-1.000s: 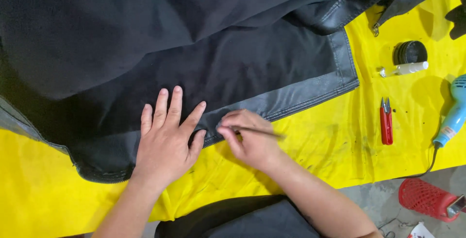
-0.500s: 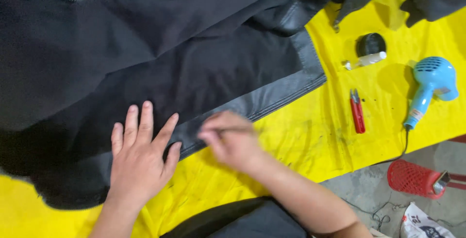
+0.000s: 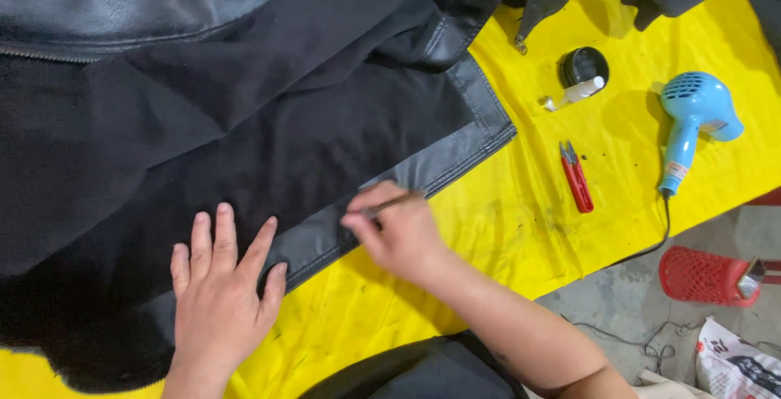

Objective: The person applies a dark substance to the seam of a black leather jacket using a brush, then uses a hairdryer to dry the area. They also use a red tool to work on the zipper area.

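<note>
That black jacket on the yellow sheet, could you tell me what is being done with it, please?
A person has the black jacket spread on a yellow sheet. The left hand presses flat on it beside the grey leather hem, while the right hand holds a thin stick-like tool against that hem. Red snips and a blue hair dryer lie untouched to the right.

A jacket point(image 3: 244, 122) lies spread over the left and middle of a sheet point(image 3: 504, 228) that covers the floor. To the right of the jacket's hem, on the sheet, lie thread snips point(image 3: 576, 176), with a round tin point(image 3: 583, 64) and a small bottle point(image 3: 576, 92) behind them and a hair dryer point(image 3: 691, 118) further right. Off the sheet's right edge, a mesh cone point(image 3: 704, 275) lies on the floor point(image 3: 626, 309).
</note>
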